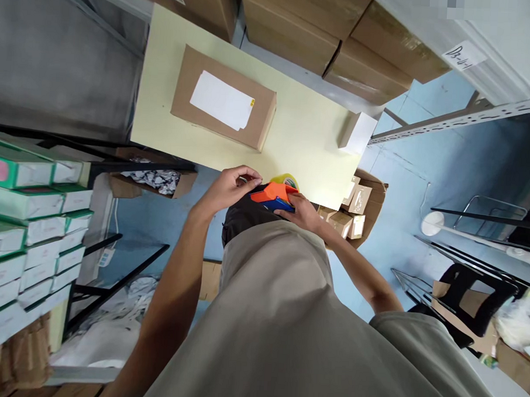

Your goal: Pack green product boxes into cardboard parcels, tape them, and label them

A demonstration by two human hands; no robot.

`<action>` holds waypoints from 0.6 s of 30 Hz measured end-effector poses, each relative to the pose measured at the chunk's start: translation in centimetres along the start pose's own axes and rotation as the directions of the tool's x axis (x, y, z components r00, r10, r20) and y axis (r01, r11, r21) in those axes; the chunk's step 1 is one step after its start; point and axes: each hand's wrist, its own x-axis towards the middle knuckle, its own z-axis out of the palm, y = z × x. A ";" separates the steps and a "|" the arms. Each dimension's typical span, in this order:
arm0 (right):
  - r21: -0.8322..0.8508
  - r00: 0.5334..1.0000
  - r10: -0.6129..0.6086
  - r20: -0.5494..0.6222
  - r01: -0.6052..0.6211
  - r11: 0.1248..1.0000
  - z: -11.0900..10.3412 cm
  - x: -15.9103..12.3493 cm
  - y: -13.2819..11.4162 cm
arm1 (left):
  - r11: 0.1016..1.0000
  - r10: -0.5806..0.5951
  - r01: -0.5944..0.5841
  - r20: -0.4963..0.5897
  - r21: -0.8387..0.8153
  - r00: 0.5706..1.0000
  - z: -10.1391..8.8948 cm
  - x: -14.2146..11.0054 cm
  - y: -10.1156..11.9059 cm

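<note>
Nearest the lens, grey shirt (279, 281) across the bottom centre of the frame, with black clothing (237, 225) just beyond. Gripping an orange-and-blue dispenser (274, 194) at the centre of the frame, by its right end, with fingers and thumb of the right hand (306, 213) closed around it. Yellow tape (287, 179) showing just above the dispenser, close by the near edge of the table (311, 142). Immediately left of the dispenser, left hand (230, 188) with bent fingers and thumb brought near each other; cannot tell whether pinching the tape's end or nothing at all. Higher up, left of centre, carton (224, 100) lying on the table, well apart from both hands; toward the table's right end, white box (358, 132). Judging by the pose, probably at the step of readying the dispenser, perhaps finding or freeing the tape's end. Next, likely to call for a steady right-hand grip and a clean pinch with the left, without letting the tape stick back on itself.
</note>
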 end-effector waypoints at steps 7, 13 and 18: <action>-0.022 0.992 0.109 0.063 -0.108 0.994 -2.0 0.4 -0.9 | 0.999 -0.007 0.006 -0.018 -0.047 1.000 0.6 0.3 -2.3; -0.008 0.953 0.281 0.112 -0.282 0.959 -2.6 1.2 -1.1 | 0.983 -0.048 0.023 -0.131 -0.185 0.990 3.0 0.8 -5.5; -0.133 0.930 0.334 0.155 -0.315 0.940 -4.0 0.1 0.6 | 0.984 -0.051 -0.006 -0.319 -0.176 0.946 5.6 0.7 -7.4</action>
